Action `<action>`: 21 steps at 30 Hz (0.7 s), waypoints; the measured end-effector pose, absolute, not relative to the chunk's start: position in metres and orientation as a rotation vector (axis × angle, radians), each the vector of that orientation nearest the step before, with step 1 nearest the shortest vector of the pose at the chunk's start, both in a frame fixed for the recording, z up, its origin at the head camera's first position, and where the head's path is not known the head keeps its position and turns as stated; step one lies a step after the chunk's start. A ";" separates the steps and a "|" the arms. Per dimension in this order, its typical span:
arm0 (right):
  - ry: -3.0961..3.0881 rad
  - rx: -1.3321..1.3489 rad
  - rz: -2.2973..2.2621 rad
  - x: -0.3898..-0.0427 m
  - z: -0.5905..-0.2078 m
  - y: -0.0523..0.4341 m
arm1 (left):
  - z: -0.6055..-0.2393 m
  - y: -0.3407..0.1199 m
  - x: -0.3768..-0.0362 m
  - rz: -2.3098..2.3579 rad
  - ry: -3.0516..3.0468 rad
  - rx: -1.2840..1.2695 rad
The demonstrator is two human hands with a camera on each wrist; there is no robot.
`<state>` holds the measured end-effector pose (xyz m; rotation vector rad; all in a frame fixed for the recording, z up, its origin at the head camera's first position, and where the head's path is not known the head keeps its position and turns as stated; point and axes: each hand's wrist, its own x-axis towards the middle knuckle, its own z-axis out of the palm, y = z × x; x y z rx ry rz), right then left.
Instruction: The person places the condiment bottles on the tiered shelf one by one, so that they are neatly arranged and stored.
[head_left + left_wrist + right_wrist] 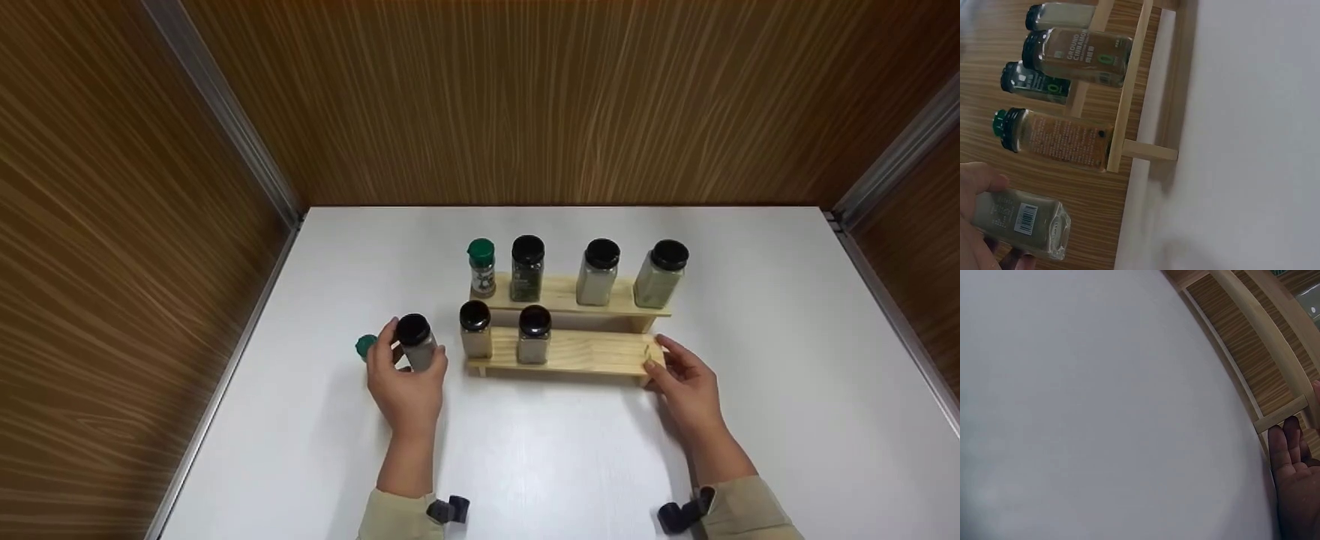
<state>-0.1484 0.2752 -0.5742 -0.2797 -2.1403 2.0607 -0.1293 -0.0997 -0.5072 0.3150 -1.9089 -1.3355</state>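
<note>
My left hand (pixel 409 390) grips a glass spice jar (pixel 418 349) with a black lid, left of a two-tier wooden rack (pixel 592 349). In the left wrist view, the held jar (pixel 1024 222) shows a barcode label and its base is off the table. My right hand (pixel 686 390) holds the right end of the rack's lower shelf, thumb on top and fingers below. Two black-lidded jars, one with brown spice (pixel 475 337) and a ground cinnamon jar (pixel 534 341), stand on the lower shelf's left half.
On the upper shelf stand a green-capped bottle (pixel 483 274), a dark herb jar (pixel 527 274), a pale jar (pixel 598 277) and a greenish jar (pixel 660 277). Another green cap (pixel 365 345) shows behind my left hand. Wood-grain panels (pixel 525 105) enclose the white table (pixel 540 457).
</note>
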 end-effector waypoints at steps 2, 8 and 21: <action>-2.141 -0.278 2.065 -0.149 -0.574 0.276 | -0.502 -0.098 -0.128 -1.343 -1.902 0.304; -2.137 -0.278 2.073 -0.148 -0.574 0.276 | -0.485 -0.090 -0.121 -1.370 -1.879 0.232; -2.159 -0.274 2.066 -0.149 -0.575 0.278 | -0.463 -0.065 -0.114 -1.380 -1.860 0.079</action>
